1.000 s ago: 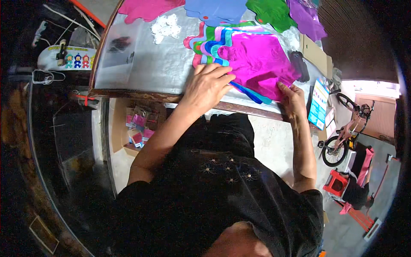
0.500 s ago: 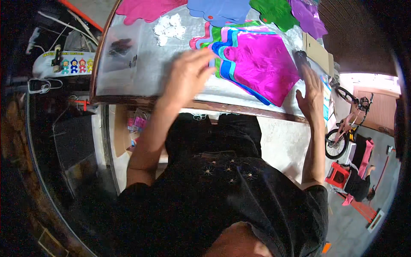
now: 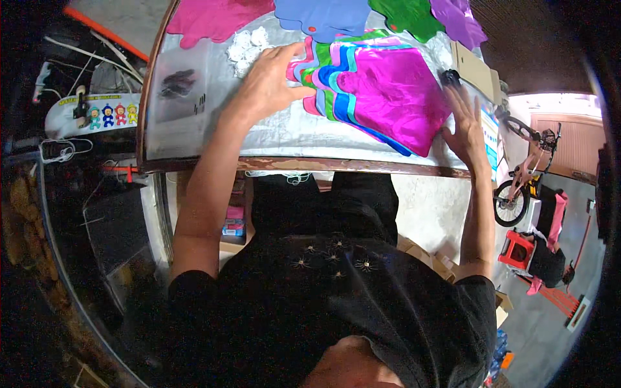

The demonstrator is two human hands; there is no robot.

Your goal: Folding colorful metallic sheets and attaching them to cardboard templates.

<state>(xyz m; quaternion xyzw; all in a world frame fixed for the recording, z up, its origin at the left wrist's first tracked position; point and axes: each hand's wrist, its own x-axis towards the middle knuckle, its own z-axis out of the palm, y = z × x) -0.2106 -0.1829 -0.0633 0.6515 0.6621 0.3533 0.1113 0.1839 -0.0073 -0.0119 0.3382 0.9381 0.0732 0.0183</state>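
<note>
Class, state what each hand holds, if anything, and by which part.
Nothing is held: the left hand is open beside the colourful sheets, the right hand open at their other side.

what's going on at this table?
A person has both hands at a fanned stack of shiny, wavy-edged coloured sheets, magenta on top. The left hand is open by the stack's wavy left edges; the right hand is open by its right corner. Neither grips it; contact is unclear. Pink, blue, green and purple pieces lie beyond.
</note>
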